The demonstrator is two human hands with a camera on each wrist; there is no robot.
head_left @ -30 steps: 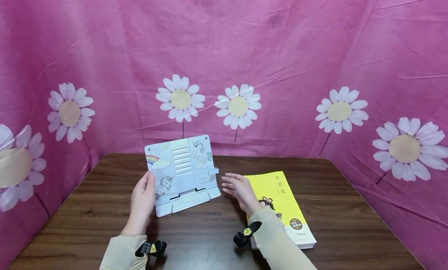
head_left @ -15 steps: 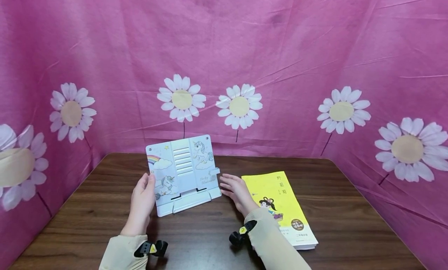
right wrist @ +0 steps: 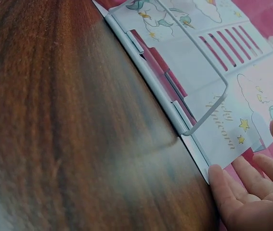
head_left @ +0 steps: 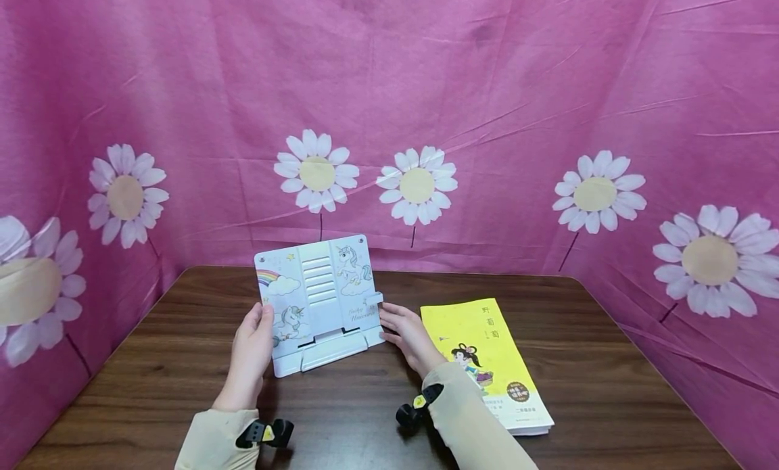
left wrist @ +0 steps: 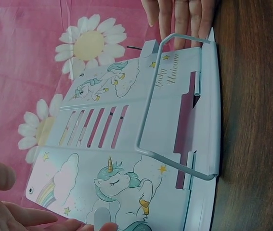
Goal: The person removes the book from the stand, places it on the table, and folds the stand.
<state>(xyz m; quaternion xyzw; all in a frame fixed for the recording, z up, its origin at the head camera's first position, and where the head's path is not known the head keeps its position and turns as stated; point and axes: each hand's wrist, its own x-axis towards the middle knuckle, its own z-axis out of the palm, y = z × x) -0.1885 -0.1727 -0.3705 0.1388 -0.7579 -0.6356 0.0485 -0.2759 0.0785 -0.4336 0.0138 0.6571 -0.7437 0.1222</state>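
A pale bookstand (head_left: 325, 294) with unicorn and rainbow drawings stands propped up on the table, its back plate leaning away and slightly turned. At its left edge is my left hand (head_left: 249, 345), fingers fairly straight along the side; the left wrist view shows its fingers (left wrist: 28, 215) against the plate's edge and the thumb apart. My right hand (head_left: 410, 335) touches the right edge near the lower corner, with extended fingers (right wrist: 252, 178) reaching partly behind the plate. A wire page holder (left wrist: 148, 120) rises from the stand's front ledge. The stand's back is hidden.
To the right of my right hand lies a thick yellow book (head_left: 487, 348) with a drawn figure on its cover, partly covered by my right sleeve. Beneath everything is a dark wooden table (head_left: 341, 423). A pink flowered cloth (head_left: 499, 84) hangs behind it.
My right hand has moved left, off the yellow book's edge, and now meets the bookstand's right side. The left hand and the stand have hardly shifted.
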